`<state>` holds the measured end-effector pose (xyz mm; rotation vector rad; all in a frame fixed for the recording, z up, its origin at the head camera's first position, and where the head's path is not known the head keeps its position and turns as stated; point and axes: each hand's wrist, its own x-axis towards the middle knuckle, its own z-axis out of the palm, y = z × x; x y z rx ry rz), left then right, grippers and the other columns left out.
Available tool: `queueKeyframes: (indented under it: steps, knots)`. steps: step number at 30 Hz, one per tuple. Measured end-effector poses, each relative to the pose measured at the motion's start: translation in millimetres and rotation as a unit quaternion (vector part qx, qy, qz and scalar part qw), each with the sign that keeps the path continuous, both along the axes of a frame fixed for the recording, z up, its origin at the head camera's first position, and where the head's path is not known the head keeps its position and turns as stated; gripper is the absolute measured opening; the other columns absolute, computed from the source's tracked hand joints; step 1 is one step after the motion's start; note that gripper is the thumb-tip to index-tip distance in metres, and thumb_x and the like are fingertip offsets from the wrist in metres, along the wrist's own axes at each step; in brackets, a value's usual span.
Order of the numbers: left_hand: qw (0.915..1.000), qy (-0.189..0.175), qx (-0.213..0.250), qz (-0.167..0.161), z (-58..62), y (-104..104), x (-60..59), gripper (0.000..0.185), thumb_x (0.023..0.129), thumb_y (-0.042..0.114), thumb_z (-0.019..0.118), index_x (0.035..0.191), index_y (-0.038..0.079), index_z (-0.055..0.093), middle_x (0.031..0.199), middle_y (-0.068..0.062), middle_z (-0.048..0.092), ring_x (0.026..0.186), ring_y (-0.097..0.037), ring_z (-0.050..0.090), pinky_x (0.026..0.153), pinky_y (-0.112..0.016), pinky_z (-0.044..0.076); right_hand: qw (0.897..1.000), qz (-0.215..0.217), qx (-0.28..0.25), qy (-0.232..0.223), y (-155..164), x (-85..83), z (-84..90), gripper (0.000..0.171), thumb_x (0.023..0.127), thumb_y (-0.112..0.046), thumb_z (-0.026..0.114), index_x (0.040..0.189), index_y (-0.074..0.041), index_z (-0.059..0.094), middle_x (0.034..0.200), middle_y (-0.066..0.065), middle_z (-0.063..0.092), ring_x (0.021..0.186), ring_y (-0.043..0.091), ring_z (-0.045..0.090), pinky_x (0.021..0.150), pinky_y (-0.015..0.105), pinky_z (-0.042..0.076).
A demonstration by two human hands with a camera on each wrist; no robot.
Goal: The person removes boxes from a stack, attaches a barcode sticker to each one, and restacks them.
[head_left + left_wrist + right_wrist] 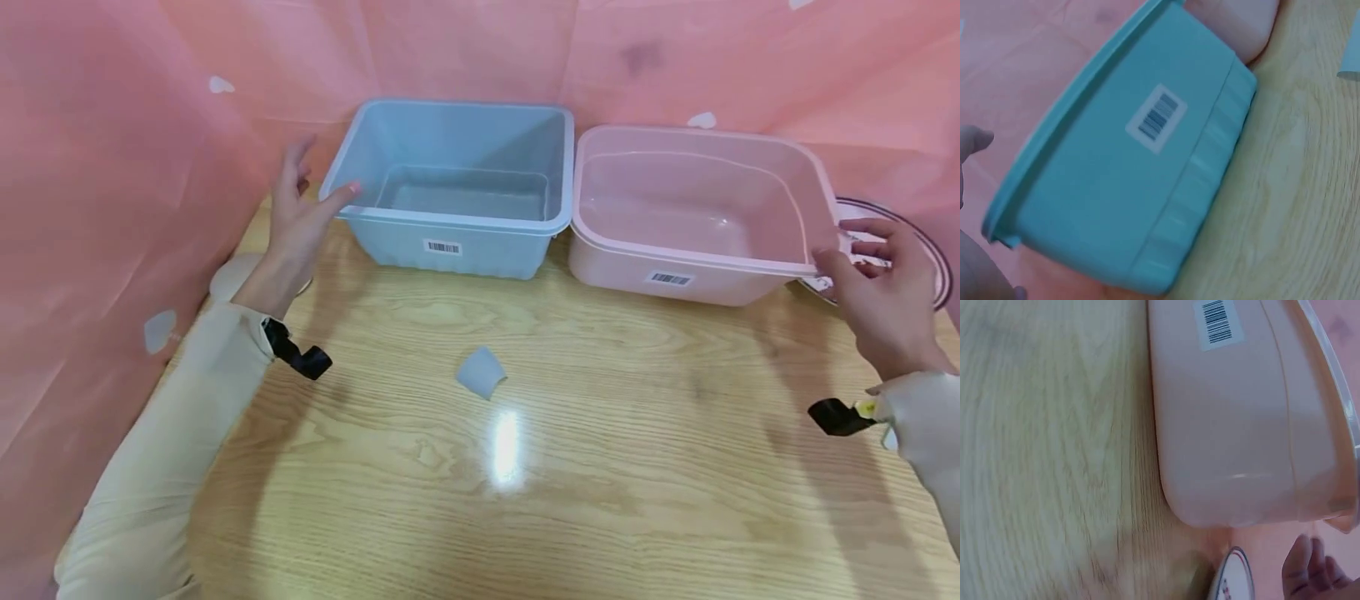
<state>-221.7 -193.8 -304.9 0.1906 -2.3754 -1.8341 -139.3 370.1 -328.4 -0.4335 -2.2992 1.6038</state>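
Note:
A light blue plastic bin (450, 242) with a barcode label stands at the back of the wooden table. Beside its left end is my left hand (292, 225), fingers spread and thumb tip at the front left corner of the rim. To the right stands a pink plastic bin (675, 275), also labelled. My right hand (888, 283) is at its right end, the thumb overlapping the front right corner of the rim in the head view. In the right wrist view the fingers (1316, 565) appear loosely bent, apart from the bin wall. Both bins look empty inside.
A small curved grey-white piece (482, 372) lies mid-table. Partly hidden behind my right hand is a plate with a dark-lined rim (941, 267). A pale round object (232, 275) sits behind my left wrist. Pink sheeting (480, 50) hangs behind and at the left.

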Motion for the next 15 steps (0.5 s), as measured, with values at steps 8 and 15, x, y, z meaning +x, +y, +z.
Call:
queueKeyframes:
  steps: [8,15]
  knots:
    - [0.9901,-0.058,0.097,-0.082,-29.7,-5.6,-11.6,0.075,0.087,0.025,0.071,0.145,0.047,0.027,0.153,0.0,0.03,0.137,-0.021,0.031,0.111,-0.058,0.028,0.999,0.014,-0.026,0.023,6.3,-16.2,-3.4,0.019,0.089,-0.003,0.061,0.09,-0.019,0.071,0.089,-0.004,0.053,0.051,-0.002,0.056,0.044,0.012,0.048]
    - [0.9895,-0.051,0.096,-0.095,-37.5,-1.9,-12.8,0.065,0.091,0.026,0.066,0.142,0.046,0.03,0.155,0.001,0.021,0.139,-0.023,0.026,0.105,-0.067,0.034,0.997,0.025,-0.059,0.031,13.1,-19.9,-8.8,0.022,0.087,0.003,0.058,0.084,-0.014,0.07,0.078,-0.003,0.053,0.05,-0.001,0.059,0.042,0.014,0.049]
